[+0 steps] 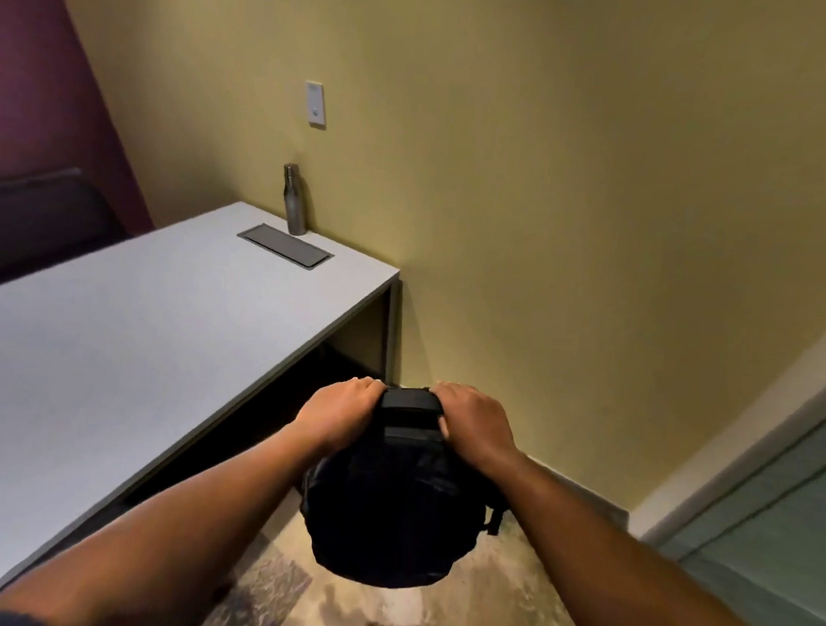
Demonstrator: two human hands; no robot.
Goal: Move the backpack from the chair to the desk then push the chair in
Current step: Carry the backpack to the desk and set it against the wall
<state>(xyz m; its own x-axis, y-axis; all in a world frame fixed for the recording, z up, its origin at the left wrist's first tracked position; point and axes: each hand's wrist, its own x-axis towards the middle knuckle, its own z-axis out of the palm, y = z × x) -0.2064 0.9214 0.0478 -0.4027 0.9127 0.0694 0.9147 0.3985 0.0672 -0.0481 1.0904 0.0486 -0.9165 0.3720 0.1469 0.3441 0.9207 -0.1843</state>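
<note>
A black backpack [389,505] hangs in the air above the patterned floor, just right of the desk's front edge. My left hand [340,410] grips its top on the left side, and my right hand [474,420] grips the top on the right. The grey desk [110,333] stretches from the lower left to the yellow wall. The chair that held the backpack is out of view.
A metal bottle [294,201] stands at the back of the desk beside a grey cable hatch [284,246]. A dark chair [34,222] sits behind the desk at far left. A glass door [784,538] is at the right.
</note>
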